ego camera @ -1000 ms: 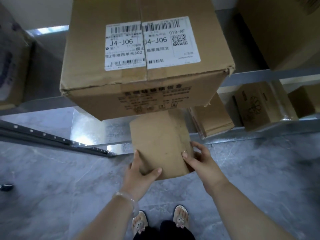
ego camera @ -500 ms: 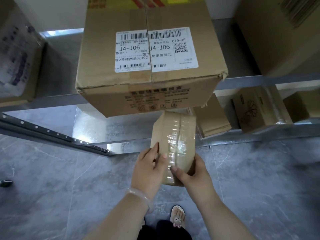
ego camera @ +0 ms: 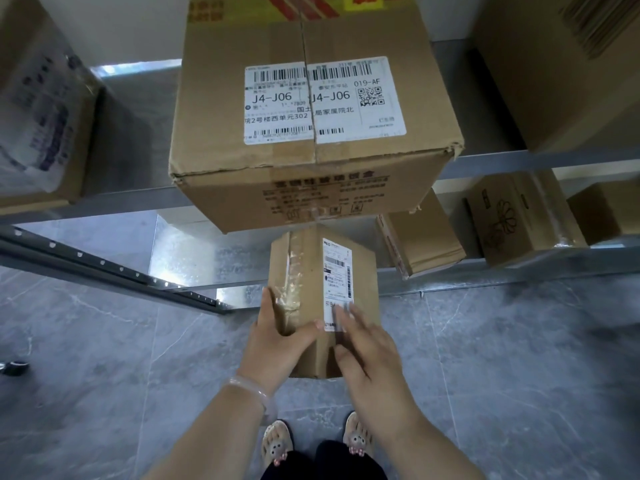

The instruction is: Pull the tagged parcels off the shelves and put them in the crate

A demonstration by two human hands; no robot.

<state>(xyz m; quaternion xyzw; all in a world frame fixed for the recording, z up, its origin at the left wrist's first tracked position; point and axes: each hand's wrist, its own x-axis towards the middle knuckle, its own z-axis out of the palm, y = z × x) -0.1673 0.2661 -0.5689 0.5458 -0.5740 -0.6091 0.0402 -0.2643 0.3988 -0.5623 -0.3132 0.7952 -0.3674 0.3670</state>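
Off the front edge of the lower shelf (ego camera: 485,280), over the grey floor (ego camera: 104,375), the small parcel (ego camera: 304,289) is held up between both hands, just under the big labelled box (ego camera: 311,168) that overhangs the shelf above. The left hand (ego camera: 277,344) wraps its left side with the thumb across the near face, probably taking the weight. The right hand (ego camera: 370,355), blurred, lays flat fingers on the white label (ego camera: 337,275), pressing rather than clasping, likely steadying it so the tag can be read. The parcel's long axis runs from the person toward the shelf, far end raised, with the taped face to the left and the label face up and to the right. No crate shows.
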